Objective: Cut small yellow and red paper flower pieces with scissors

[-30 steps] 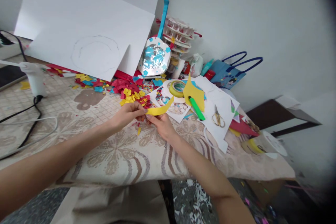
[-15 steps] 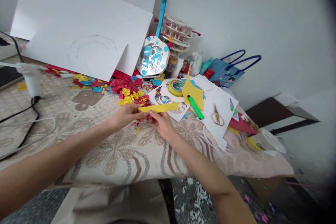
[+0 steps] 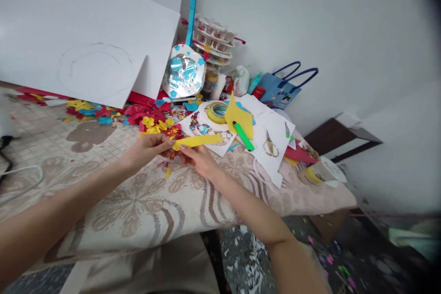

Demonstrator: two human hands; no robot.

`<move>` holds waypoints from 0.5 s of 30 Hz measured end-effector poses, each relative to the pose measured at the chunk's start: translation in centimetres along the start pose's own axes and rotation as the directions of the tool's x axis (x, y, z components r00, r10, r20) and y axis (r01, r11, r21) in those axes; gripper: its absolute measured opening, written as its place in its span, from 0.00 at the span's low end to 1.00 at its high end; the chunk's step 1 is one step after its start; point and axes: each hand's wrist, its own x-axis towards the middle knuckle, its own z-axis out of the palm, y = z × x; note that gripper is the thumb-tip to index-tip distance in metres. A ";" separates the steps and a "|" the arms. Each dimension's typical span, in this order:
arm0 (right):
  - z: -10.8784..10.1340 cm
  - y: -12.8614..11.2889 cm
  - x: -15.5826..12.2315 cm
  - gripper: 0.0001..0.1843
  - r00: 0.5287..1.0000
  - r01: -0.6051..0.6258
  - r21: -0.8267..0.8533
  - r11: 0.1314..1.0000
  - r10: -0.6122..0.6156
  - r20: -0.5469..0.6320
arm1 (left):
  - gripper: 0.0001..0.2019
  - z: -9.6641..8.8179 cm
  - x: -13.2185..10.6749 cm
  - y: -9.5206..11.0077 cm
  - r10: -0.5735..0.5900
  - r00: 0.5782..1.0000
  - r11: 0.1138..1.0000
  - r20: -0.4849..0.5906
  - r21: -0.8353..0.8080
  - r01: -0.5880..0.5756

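Note:
A narrow yellow paper strip (image 3: 201, 140) is stretched between my two hands, just above the tablecloth. My left hand (image 3: 151, 148) pinches its left end. Close beside it, my right hand (image 3: 200, 158) grips the strip's lower edge near that same end, thumb on top, while the rest sticks out to the right. Yellow paper flowers (image 3: 156, 125) and red paper flowers (image 3: 144, 114) lie in a heap just behind my left hand. A green marker (image 3: 243, 136) rests on a folded yellow paper sheet (image 3: 237, 117) to the right.
Scissors (image 3: 270, 145) lie on white paper (image 3: 265, 124), with a yellow tape roll (image 3: 217, 112) further left. Behind stand a foil-centred flower craft (image 3: 185, 71), tiered trays (image 3: 212, 36) and a blue bag (image 3: 282, 89). White boards (image 3: 93, 23) lean at the back left.
The camera view has turned rightward, so everything sits further left. Both hands keep hold of the yellow paper strip, with only slight finger movement.

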 end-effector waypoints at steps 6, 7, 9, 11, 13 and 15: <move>-4.7 -3.9 -3.2 0.17 0.950 -0.071 -0.430 0.900 0.192 0.245 | 0.16 0.1 0.2 -0.6 -0.047 0.999 0.999 -0.011 0.008 0.047; -6.3 -4.8 -3.9 0.17 0.979 -0.053 -0.481 0.875 0.142 0.150 | 0.16 0.1 0.2 -0.6 -0.051 0.999 0.999 -0.005 0.011 0.051; -10.3 -6.8 -5.4 0.16 0.992 -0.038 -0.614 0.788 -0.047 -0.121 | 0.17 0.2 0.2 -0.7 -0.061 0.998 0.998 0.013 0.005 0.061; -14.7 -8.4 -6.5 0.15 0.894 -0.160 -0.793 0.587 -0.254 -0.369 | 0.17 0.2 0.1 -0.7 -0.067 0.997 0.998 0.026 -0.007 0.068; -18.8 -9.5 -7.4 0.11 0.755 -0.395 -0.879 0.267 -0.451 -0.477 | 0.17 0.3 0.0 -0.6 -0.071 0.997 0.997 0.027 -0.017 0.072; -22.2 -9.8 -8.0 0.16 0.682 -0.618 -0.786 0.017 -0.487 -0.546 | 0.16 0.4 -0.1 -0.4 -0.082 0.996 0.996 0.021 -0.029 0.082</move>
